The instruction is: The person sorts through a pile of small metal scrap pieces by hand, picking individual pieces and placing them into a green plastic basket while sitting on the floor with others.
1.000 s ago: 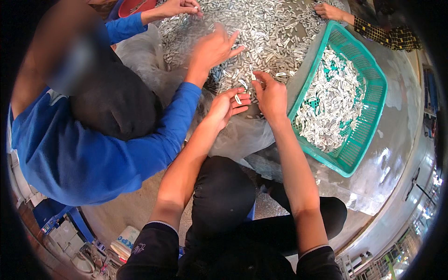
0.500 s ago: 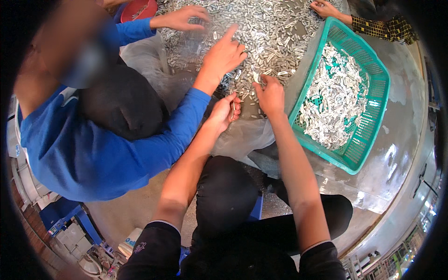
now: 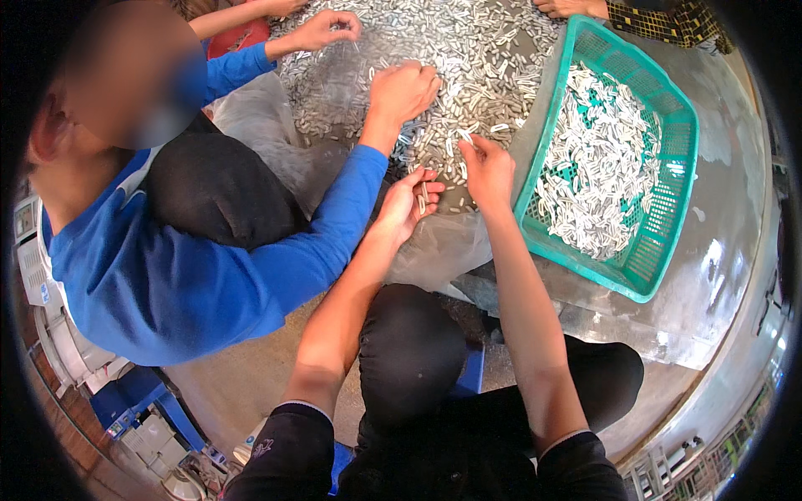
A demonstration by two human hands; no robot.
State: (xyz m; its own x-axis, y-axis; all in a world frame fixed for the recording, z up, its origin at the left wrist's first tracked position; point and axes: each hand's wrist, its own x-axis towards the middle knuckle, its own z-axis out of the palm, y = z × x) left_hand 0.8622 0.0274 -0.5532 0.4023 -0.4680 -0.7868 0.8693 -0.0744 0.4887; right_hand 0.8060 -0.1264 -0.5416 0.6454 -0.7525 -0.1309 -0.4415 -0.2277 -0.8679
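Note:
My left hand [image 3: 409, 203] is turned palm up near the front edge of the heap, its fingers curled round a few small, pale oblong pieces [image 3: 423, 197]. Just right of it, my right hand [image 3: 490, 175] pinches one oblong piece [image 3: 465, 136] between thumb and forefinger, above the heap. The heap [image 3: 468, 50] consists of many such silvery-white, narrow pieces spread over a grey surface. A green plastic basket [image 3: 521, 209], partly filled with similar whiter pieces [image 3: 597, 167], stands to the right of my right hand.
At my left sits a co-worker in blue sleeves, one hand [image 3: 405, 90] over the heap close to mine, the other [image 3: 327, 30] farther back. Another person's hand [image 3: 572, 7] reaches in beyond the basket. Clear plastic sheeting [image 3: 443, 249] hangs at the near edge. A red container [image 3: 240, 37] stands far left.
My left hand has loosened a little, showing more of the pieces in it. My right hand stays pinched by the heap. The blue-sleeved co-worker's nearer hand has moved down and its fingers have curled.

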